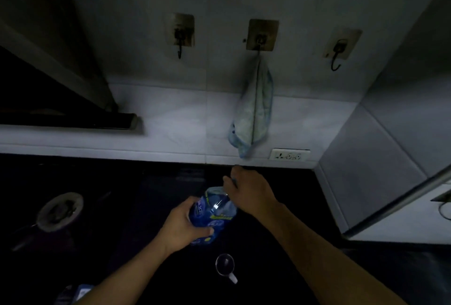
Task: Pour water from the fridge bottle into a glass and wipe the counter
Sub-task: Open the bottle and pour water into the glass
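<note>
A clear plastic water bottle (pixel 214 214) with a blue label stands on the dark counter (pixel 146 195). My left hand (pixel 183 226) grips its body from the left. My right hand (pixel 249 192) is closed over the bottle's top, hiding the cap. A small glass mug (pixel 225 264) with a handle sits on the counter just in front of the bottle, nearer to me. A pale blue-green cloth (pixel 253 114) hangs from the middle wall hook, above the counter's back edge.
Three adhesive hooks are on the tiled wall; the left hook (pixel 180 36) and right hook (pixel 338 53) are bare. A wall socket (pixel 290 154) sits low by the cloth. A stove burner (pixel 59 212) lies left. A white surface (pixel 402 219) juts in right.
</note>
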Demonstrator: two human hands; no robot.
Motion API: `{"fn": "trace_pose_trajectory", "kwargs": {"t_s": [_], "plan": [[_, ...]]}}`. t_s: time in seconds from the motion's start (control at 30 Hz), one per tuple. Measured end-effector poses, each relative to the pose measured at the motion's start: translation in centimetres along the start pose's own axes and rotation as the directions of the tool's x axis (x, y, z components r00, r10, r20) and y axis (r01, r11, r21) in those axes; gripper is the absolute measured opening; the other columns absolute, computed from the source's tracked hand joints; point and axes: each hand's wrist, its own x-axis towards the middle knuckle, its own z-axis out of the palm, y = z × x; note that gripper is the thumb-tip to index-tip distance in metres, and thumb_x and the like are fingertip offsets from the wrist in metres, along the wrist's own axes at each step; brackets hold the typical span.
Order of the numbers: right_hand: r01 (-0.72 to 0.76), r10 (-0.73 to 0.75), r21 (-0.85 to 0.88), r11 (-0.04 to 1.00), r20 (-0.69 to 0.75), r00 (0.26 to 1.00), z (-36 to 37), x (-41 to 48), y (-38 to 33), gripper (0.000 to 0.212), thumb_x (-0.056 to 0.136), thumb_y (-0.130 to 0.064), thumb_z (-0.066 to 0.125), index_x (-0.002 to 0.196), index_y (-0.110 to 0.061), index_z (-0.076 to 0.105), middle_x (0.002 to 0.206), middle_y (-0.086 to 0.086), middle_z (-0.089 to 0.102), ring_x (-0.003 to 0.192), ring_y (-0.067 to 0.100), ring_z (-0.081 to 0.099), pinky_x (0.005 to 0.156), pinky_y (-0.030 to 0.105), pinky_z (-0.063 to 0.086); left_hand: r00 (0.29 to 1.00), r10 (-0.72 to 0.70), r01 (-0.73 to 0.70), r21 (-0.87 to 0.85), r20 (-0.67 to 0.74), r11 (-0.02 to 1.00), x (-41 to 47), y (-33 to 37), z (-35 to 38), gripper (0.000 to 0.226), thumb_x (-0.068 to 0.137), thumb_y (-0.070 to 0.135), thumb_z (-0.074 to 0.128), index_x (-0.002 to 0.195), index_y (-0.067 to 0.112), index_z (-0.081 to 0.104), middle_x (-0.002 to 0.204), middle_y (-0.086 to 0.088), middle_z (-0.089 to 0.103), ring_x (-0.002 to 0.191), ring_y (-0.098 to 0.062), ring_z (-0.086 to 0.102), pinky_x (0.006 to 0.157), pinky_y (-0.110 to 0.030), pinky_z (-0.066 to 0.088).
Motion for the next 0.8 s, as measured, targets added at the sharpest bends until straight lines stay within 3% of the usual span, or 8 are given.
{"fn": "trace_pose_trajectory", "kwargs": {"t_s": [0.07, 0.17, 0.27, 0.37, 0.5, 0.67, 0.8], "plan": [[-0.100, 0.103, -0.089, 0.991, 0.038, 0.994, 0.1, 0.1, -0.3, 0.050, 0.098, -0.054, 0.039, 0.101, -0.009, 0.060, 0.104, 0.018, 0.070, 0.101, 0.037, 0.064, 0.082, 0.039, 0.049, 0.999, 0.006, -0.006, 0.014, -0.034, 1.000, -0.6, 0.0, -0.1, 0.060, 0.056, 0.015, 0.095, 0.107, 0.024, 0.065, 0.100, 0.003, 0.076, 0.090, -0.009, 0.073, 0.081, -0.023, 0.058], [-0.237, 0.249, -0.116, 0.965, 0.103, 0.963, 0.1, -0.2, -0.6, 0.066, 0.095, -0.065, 0.034, 0.096, -0.008, 0.069, 0.105, 0.016, 0.071, 0.101, 0.034, 0.066, 0.084, 0.036, 0.050, 0.999, -0.007, 0.009, 0.051, -0.043, 0.999, -1.4, 0.4, -0.5, 0.059, 0.052, 0.026, 0.094, 0.103, 0.031, 0.064, 0.099, 0.006, 0.074, 0.088, -0.006, 0.072, 0.078, -0.024, 0.059], [-0.267, 0.270, -0.041, 0.963, 0.107, 0.957, 0.1, -0.6, -1.0, 0.066, 0.093, -0.067, 0.036, 0.083, -0.011, 0.069, 0.098, 0.013, 0.073, 0.097, 0.031, 0.068, 0.081, 0.033, 0.050, 0.999, -0.044, 0.044, 0.038, -0.006, 0.998, -2.5, 1.1, -1.2, 0.057, 0.053, 0.023, 0.094, 0.102, 0.030, 0.065, 0.096, 0.008, 0.077, 0.088, -0.009, 0.074, 0.077, -0.023, 0.058], [-0.240, 0.237, 0.026, 0.970, 0.085, 0.968, -0.6, -0.8, -1.6, 0.062, 0.094, -0.064, 0.038, 0.062, -0.014, 0.057, 0.083, 0.009, 0.071, 0.090, 0.029, 0.067, 0.074, 0.031, 0.045, 0.998, -0.049, 0.049, -0.004, 0.031, 0.999, -3.6, 2.3, -2.0, 0.056, 0.058, 0.011, 0.094, 0.105, 0.025, 0.067, 0.099, 0.012, 0.077, 0.089, -0.008, 0.074, 0.077, -0.017, 0.055], [-0.151, 0.148, 0.097, 0.984, 0.041, 0.988, -2.2, -1.4, -2.4, 0.065, 0.093, -0.062, 0.042, 0.054, -0.010, 0.048, 0.051, -0.001, 0.049, 0.061, 0.019, 0.058, 0.061, 0.028, 0.033, 0.997, -0.018, 0.022, -0.042, 0.079, 0.999, -4.8, 4.1, -3.4, 0.057, 0.060, 0.008, 0.093, 0.108, 0.023, 0.067, 0.102, 0.007, 0.077, 0.093, -0.011, 0.074, 0.083, -0.024, 0.058], [0.123, -0.112, 0.121, 0.985, -0.092, 0.989, -4.1, -3.0, -3.1, 0.059, 0.091, -0.056, 0.048, 0.054, -0.012, 0.036, 0.046, 0.001, 0.040, 0.047, 0.013, 0.045, 0.048, 0.028, 0.028, 0.982, 0.031, -0.020, -0.061, 0.186, 0.998, -5.2, 6.0, -4.9, 0.060, 0.062, 0.001, 0.090, 0.114, 0.021, 0.066, 0.106, 0.004, 0.077, 0.097, -0.012, 0.073, 0.086, -0.025, 0.057], [0.442, -0.418, 0.094, 0.892, -0.202, 0.886, -4.9, -4.2, -2.6, 0.043, 0.094, -0.044, 0.048, 0.061, -0.018, 0.039, 0.054, -0.006, 0.039, 0.050, 0.015, 0.044, 0.049, 0.032, 0.031, 0.921, 0.027, 0.028, -0.137, 0.388, 0.990, -4.9, 6.3, -5.9, 0.065, 0.066, -0.006, 0.087, 0.124, 0.012, 0.062, 0.116, -0.010, 0.073, 0.105, -0.019, 0.069, 0.091, -0.033, 0.055]]}}
